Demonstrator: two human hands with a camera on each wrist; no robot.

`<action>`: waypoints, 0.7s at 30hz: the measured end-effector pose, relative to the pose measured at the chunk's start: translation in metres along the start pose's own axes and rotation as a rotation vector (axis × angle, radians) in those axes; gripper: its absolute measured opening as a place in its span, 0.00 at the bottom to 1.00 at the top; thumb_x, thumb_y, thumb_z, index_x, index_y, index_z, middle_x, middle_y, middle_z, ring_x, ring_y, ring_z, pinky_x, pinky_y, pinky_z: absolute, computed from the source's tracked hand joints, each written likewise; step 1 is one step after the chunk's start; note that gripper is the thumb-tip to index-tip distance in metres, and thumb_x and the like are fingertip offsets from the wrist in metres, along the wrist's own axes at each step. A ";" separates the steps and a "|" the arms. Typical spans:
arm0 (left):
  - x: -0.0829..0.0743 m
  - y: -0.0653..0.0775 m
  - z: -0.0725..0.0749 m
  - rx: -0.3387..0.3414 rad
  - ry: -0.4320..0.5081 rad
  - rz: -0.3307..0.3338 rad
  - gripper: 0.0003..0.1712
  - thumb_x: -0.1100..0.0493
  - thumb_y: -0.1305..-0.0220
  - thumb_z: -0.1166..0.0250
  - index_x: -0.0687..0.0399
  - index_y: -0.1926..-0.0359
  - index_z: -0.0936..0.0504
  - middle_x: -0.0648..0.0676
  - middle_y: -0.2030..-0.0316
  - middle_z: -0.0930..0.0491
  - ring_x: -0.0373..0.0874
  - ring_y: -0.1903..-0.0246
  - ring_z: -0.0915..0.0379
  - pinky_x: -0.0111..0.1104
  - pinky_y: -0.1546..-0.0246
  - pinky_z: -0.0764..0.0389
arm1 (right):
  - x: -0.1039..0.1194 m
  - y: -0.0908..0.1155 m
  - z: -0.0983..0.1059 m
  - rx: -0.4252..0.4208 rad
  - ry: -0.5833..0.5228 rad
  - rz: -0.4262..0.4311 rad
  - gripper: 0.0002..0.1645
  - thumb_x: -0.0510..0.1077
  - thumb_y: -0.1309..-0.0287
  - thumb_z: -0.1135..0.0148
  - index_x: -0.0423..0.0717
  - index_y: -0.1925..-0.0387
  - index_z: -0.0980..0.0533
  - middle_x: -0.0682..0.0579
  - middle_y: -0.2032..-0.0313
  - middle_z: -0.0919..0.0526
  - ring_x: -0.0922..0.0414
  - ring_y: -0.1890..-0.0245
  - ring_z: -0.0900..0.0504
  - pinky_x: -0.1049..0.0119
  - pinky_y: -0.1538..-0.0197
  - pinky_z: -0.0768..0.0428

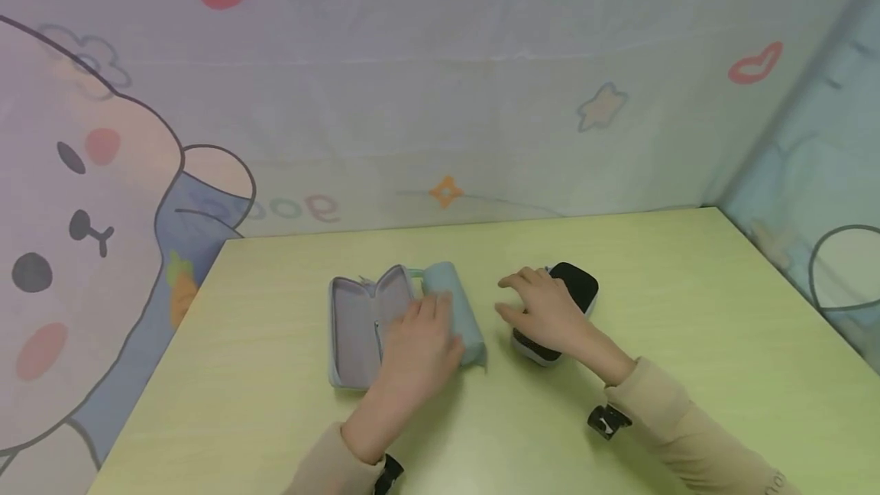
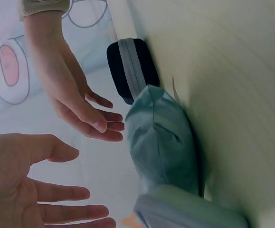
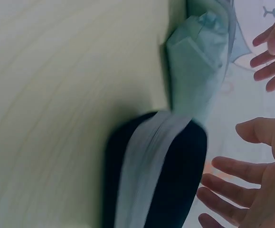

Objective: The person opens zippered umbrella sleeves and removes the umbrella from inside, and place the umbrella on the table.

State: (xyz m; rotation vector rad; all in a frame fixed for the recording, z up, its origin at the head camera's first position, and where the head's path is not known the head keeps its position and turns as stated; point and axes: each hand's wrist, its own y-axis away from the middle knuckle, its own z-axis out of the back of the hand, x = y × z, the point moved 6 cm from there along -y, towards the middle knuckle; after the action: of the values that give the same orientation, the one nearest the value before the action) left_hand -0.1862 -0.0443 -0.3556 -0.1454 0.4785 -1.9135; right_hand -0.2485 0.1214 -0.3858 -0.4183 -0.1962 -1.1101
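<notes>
A grey-lined zip case [image 1: 354, 334] lies spread open on the table, with a mesh or zip line down its inner side. Beside it is a soft teal pouch [image 1: 459, 312], also seen in the left wrist view as a teal pouch [image 2: 161, 137]. My left hand [image 1: 421, 342] hovers over the case and pouch, fingers extended, holding nothing. To the right lies a black case with a grey zip band [image 3: 149, 166]. Above it my right hand [image 1: 546, 312] spreads its fingers apart, and they grip nothing.
The pale yellow-green table [image 1: 261, 418] ends at a printed cloth backdrop [image 1: 426, 98] behind. Another cloth [image 1: 818, 174] hangs along the right side. A black wrist camera [image 1: 608, 420] sits at the right sleeve.
</notes>
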 end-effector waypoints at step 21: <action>-0.037 -0.021 -0.027 0.249 0.171 -0.042 0.31 0.51 0.38 0.37 0.61 0.37 0.29 0.58 0.45 0.22 0.54 0.48 0.24 0.43 0.53 0.20 | -0.055 0.028 0.015 -0.120 0.026 0.030 0.20 0.44 0.41 0.36 0.38 0.49 0.23 0.40 0.49 0.22 0.40 0.49 0.25 0.40 0.54 0.26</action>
State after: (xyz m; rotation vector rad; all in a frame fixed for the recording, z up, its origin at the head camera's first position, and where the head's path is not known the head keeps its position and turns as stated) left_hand -0.1986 0.0032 -0.3679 0.1731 0.3484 -2.0187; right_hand -0.2465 0.1838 -0.3988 -0.5123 -0.0999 -1.1002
